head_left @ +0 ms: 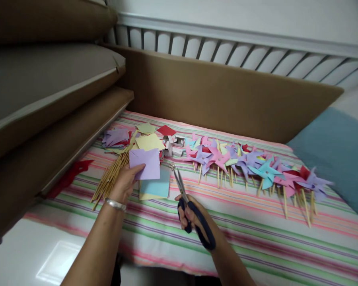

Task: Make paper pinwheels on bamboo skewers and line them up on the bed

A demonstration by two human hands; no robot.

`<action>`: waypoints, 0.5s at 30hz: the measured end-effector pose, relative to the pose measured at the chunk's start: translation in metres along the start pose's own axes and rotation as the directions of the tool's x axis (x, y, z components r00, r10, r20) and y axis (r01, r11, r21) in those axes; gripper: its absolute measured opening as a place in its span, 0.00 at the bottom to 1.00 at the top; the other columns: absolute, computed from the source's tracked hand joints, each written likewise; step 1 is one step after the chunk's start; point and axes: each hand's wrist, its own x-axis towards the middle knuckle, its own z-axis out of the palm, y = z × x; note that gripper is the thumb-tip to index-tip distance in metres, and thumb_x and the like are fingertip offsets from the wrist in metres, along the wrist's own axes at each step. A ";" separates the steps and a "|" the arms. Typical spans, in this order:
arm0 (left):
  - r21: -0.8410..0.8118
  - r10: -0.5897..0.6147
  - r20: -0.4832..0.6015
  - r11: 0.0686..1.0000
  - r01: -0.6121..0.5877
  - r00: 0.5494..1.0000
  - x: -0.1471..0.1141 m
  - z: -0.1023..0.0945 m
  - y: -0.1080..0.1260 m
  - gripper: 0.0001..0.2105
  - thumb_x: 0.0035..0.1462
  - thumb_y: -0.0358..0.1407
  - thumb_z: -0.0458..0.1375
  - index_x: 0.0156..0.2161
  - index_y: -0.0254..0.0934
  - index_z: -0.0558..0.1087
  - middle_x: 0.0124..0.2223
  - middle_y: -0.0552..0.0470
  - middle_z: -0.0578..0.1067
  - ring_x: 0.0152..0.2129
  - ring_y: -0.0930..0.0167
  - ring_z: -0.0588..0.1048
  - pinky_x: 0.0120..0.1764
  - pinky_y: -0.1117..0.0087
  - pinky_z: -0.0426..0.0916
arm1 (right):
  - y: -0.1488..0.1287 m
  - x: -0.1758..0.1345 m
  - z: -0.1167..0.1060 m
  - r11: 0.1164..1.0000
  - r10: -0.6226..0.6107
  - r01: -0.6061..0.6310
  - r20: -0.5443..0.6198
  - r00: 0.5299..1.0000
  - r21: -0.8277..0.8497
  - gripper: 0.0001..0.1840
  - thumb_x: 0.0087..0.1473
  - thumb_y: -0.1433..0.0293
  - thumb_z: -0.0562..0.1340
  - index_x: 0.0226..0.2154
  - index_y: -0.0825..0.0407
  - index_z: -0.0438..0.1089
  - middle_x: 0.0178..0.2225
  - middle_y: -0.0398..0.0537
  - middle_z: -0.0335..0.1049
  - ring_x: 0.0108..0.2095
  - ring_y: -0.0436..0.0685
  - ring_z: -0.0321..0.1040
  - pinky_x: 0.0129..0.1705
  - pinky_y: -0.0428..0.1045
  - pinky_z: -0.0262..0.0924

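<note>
Between thumb and fingers, my left hand [127,180] grips a square of purple paper [149,165] with slits showing at its upper edge. My right hand [193,216] is closed round the dark blue handles of a pair of scissors [181,184]; the blades point away from me, slightly apart, and do not touch the paper. Beneath the purple square lies a light blue paper square [156,184] on a pale yellow one. Just past the scissor tips sit some small metal pins [172,165]. A bundle of thin wooden sticks [107,178] lies beside my left hand.
Finished paper pinwheels [219,157] on sticks lie in a row to the right. Cut papers [116,137], yellow squares [150,142], a red square [166,130] and small white boxes [177,151] are farther back. Brown cushions [56,79] border the left; a brown board [214,95] stands behind.
</note>
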 end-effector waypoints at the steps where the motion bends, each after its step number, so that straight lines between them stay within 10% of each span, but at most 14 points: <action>1: 0.004 0.002 -0.003 1.000 -0.002 1.000 0.001 -0.001 0.000 0.20 0.34 0.32 0.67 0.39 0.34 0.75 0.35 0.47 0.79 0.27 0.70 0.76 0.29 0.74 0.69 | 0.003 -0.002 0.000 0.998 0.009 -0.007 0.026 1.000 -0.064 0.27 0.47 0.50 0.59 0.43 0.51 0.60 0.23 0.39 0.58 0.20 0.47 0.57 0.21 0.44 0.53; 15: 0.033 0.156 0.000 0.987 -0.156 0.988 0.001 0.007 -0.009 0.21 0.34 0.36 0.67 0.38 0.31 0.76 0.37 0.44 0.78 0.31 0.67 0.76 0.38 0.68 0.69 | 0.012 -0.008 0.017 0.898 0.190 -0.193 -0.047 0.981 -0.395 0.23 0.45 0.57 0.63 0.42 0.51 0.66 0.18 0.36 0.56 0.15 0.44 0.51 0.18 0.43 0.49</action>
